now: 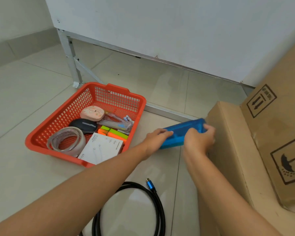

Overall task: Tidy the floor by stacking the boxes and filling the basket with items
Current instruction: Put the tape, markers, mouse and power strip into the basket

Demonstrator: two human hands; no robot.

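An orange basket (43,132) stands on the tiled floor at centre left. It holds a tape roll (66,142), a white box (101,148), a black mouse (83,125), highlighters (116,132), batteries and a pink item. Right of the basket, a translucent blue case (182,132) is held tilted just above the floor. My left hand (154,139) grips its near-left end and my right hand (200,138) grips its right part. Two cardboard boxes (232,143) are stacked along the right side.
A coiled black cable (158,201) with a blue plug lies on the floor near me. A white panel on a metal frame (71,60) stands behind the basket. Bare tiles spread to the left of the basket.
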